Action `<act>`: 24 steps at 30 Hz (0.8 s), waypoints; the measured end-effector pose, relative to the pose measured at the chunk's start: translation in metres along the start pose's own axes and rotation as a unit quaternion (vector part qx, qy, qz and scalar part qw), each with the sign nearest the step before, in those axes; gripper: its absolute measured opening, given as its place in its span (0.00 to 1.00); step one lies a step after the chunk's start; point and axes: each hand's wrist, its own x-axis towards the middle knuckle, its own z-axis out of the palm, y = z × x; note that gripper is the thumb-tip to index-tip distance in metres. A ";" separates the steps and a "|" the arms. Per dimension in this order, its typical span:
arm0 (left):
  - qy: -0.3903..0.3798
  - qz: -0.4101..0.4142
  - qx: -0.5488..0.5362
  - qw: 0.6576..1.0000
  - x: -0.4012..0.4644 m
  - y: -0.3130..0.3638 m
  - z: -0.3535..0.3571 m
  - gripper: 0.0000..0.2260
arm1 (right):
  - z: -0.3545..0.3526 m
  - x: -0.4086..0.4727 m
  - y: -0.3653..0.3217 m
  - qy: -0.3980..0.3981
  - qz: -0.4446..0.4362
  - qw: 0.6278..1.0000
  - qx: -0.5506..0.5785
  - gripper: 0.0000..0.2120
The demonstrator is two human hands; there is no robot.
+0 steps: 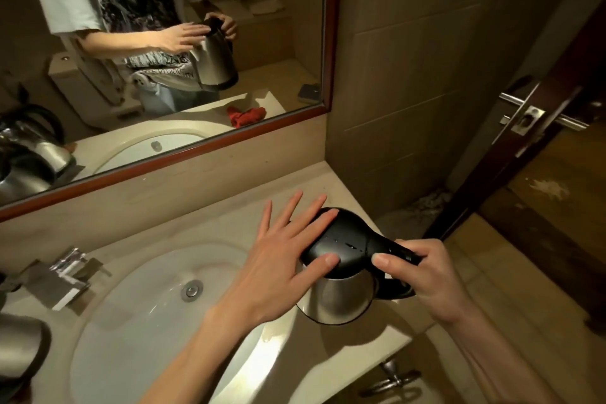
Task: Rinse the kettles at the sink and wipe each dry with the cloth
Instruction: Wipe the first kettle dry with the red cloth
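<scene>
A steel kettle [341,298] with a black lid and handle hangs above the counter, just right of the sink [137,298]. My right hand [423,275] grips its black handle. My left hand [278,259] lies flat on the lid with straight, spread fingers. A second steel kettle [19,348] stands at the lower left edge, partly cut off. The red cloth [246,116] shows only as a reflection in the mirror; the cloth itself is hidden.
A chrome tap [64,275] sits left of the basin. The mirror [164,52] runs along the wall behind the counter. A dark door with a metal handle [528,115] stands at the right. A cabinet knob [392,374] sits below the counter edge.
</scene>
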 end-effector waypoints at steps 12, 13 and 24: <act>0.189 -0.230 -0.271 0.915 0.054 -0.064 0.091 0.21 | -0.058 0.014 0.004 0.110 0.039 0.986 0.122 0.22; 0.156 -0.235 -0.253 0.926 0.055 -0.070 0.107 0.18 | -0.062 0.014 0.000 0.109 0.039 0.985 0.128 0.19; -0.060 -0.152 -0.006 0.987 0.036 -0.094 0.219 0.22 | -0.078 0.010 -0.019 0.134 0.026 0.982 0.131 0.18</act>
